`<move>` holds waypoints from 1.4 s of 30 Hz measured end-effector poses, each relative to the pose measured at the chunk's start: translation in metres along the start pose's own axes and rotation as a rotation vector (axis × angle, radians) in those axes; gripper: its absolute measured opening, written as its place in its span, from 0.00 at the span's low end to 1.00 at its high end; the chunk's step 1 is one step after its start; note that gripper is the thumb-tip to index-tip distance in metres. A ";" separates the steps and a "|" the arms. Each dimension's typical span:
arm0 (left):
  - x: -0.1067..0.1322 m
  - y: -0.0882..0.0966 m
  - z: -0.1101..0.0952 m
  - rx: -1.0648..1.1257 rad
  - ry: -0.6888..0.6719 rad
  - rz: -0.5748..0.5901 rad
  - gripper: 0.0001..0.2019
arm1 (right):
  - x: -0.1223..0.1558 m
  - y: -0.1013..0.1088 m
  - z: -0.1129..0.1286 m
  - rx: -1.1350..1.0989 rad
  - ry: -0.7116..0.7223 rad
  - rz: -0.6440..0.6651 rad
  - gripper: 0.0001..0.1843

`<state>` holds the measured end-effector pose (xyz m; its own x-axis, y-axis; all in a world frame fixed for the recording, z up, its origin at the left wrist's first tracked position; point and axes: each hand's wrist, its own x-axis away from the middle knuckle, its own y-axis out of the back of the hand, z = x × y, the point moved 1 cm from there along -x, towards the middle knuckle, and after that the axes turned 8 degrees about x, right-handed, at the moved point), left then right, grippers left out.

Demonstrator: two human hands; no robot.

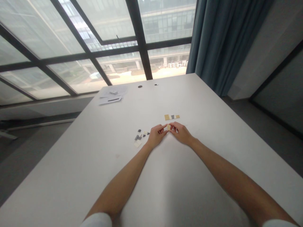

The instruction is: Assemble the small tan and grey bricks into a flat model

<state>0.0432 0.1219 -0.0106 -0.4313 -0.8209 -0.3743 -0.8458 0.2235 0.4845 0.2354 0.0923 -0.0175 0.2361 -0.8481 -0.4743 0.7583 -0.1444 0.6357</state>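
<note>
Between my two hands is a small pale-yellow piece (168,127), which looks like a toy building brick. My left hand (156,135) pinches it from the left, and my right hand (181,132) grips it from the right, fingertips closed. Its exact shape is too small to make out. Just beyond the hands lies a flat strip of tan, white and grey pieces (172,117). Left of my left hand are scattered small parts: grey pieces (137,137), black pieces (139,130) and a cream flat piece (137,143).
The white table (94,164) extends out to a large window (113,25). Papers (110,99) lie at its far left, with a small pale object on them. A round dark grommet (140,86) sits near the far edge. A blue curtain (220,41) hangs at the right.
</note>
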 end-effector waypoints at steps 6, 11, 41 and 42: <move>0.000 -0.001 0.001 -0.015 0.000 -0.018 0.16 | 0.000 -0.001 -0.002 0.009 0.006 -0.006 0.12; 0.000 -0.002 0.003 -0.026 0.019 -0.053 0.15 | 0.001 -0.003 -0.004 0.025 0.007 -0.010 0.13; 0.000 -0.005 0.002 -0.190 0.051 -0.018 0.14 | 0.001 -0.009 -0.009 0.187 -0.017 0.034 0.12; -0.001 -0.006 0.001 -0.212 0.061 -0.009 0.13 | 0.000 -0.009 -0.008 0.215 -0.018 0.040 0.11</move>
<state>0.0481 0.1216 -0.0140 -0.3991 -0.8540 -0.3338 -0.7617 0.1062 0.6392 0.2338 0.0972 -0.0281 0.2510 -0.8642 -0.4361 0.6012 -0.2140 0.7699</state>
